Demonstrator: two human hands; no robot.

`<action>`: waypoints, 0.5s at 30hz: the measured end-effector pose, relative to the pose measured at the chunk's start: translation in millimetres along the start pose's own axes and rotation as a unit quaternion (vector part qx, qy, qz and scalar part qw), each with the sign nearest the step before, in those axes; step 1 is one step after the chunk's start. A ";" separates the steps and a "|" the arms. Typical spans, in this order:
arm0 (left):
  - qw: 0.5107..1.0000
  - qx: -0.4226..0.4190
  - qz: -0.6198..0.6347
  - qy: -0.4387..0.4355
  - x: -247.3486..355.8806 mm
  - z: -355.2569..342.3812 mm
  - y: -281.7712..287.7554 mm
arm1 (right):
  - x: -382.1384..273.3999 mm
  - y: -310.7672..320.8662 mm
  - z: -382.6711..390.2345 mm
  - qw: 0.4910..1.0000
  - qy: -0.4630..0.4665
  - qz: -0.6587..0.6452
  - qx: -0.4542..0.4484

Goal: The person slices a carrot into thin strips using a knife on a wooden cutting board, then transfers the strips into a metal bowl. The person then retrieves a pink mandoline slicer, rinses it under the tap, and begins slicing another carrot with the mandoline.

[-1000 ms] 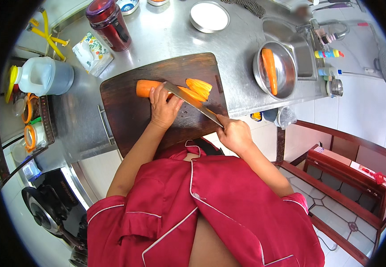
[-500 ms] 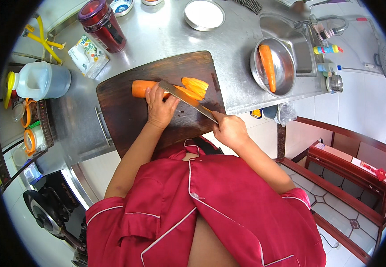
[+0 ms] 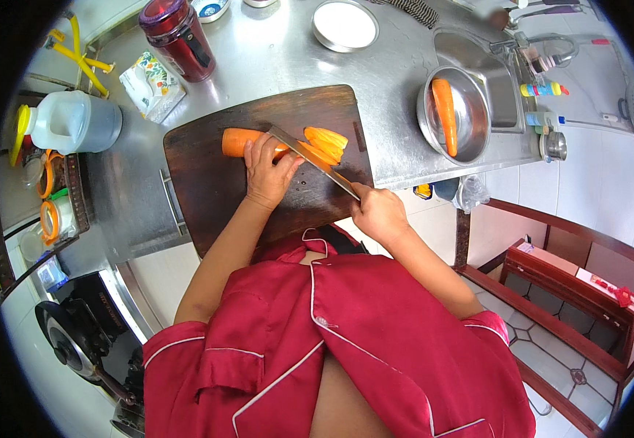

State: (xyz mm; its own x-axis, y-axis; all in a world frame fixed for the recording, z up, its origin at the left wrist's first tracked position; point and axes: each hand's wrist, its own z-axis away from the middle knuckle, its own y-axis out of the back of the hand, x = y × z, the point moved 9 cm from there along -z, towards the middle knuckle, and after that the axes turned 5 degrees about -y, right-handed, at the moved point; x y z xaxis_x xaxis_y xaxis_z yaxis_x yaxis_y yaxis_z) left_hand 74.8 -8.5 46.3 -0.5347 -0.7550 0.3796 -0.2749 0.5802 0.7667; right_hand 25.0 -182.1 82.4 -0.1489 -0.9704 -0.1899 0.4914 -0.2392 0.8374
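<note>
On the dark wooden cutting board (image 3: pixel 215 190) lies a thick carrot piece (image 3: pixel 237 141). My left hand (image 3: pixel 268 174) presses down on the carrot, fingertips bent beside the blade. Wrapped round a handle, my right hand (image 3: pixel 380 217) grips a kitchen knife (image 3: pixel 315 164), whose long blade slants across the board toward my left fingers. Right of the blade rest lengthwise-cut carrot slices (image 3: pixel 326 139), orange with yellowish middles. Part of the carrot under the blade and my left fingers is hidden.
Beside the sink (image 3: pixel 503 109) a steel bowl (image 3: pixel 472 120) holds a whole carrot (image 3: pixel 444 117). A round white-filled dish (image 3: pixel 345 26), a red flask (image 3: pixel 178 40) and a tissue pack (image 3: pixel 153 86) stand beyond the board. A plastic jug (image 3: pixel 76 123) is at the left.
The whole counter scene has shifted slightly right in the picture. The knife blade has moved a little right with it, and both hands keep their holds.
</note>
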 end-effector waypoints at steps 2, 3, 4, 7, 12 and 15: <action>1.000 -0.001 0.001 0.001 0.6 1.0 -0.2 | -3.2 2.7 -0.4 1.000 0.006 0.006 0.000; 1.000 0.002 0.001 0.002 0.7 0.3 -0.2 | -4.8 4.7 -1.3 1.000 0.007 0.008 0.003; 1.000 0.005 0.002 0.003 1.1 -0.1 -0.2 | -6.2 4.6 -2.2 1.000 0.010 0.007 0.002; 1.000 0.005 0.003 0.000 1.6 0.3 -0.5 | -10.6 2.4 -6.1 1.000 0.010 0.007 -0.002; 1.000 0.012 0.001 -0.007 2.8 -1.0 -0.3 | -18.0 -0.5 -17.0 1.000 -0.001 0.001 0.001; 1.000 0.010 -0.006 -0.011 2.2 -0.4 -2.3 | -24.5 3.5 -18.2 1.000 0.007 -0.002 0.012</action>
State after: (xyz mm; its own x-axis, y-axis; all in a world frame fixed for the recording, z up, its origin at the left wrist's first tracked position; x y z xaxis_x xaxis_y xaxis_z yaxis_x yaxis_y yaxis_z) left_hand 74.6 -11.6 45.5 -0.5489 -0.7553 0.3582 -0.2981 0.5772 0.7603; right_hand 46.0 -159.7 80.7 -0.1385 -0.9699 -0.2005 0.4701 -0.2426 0.8486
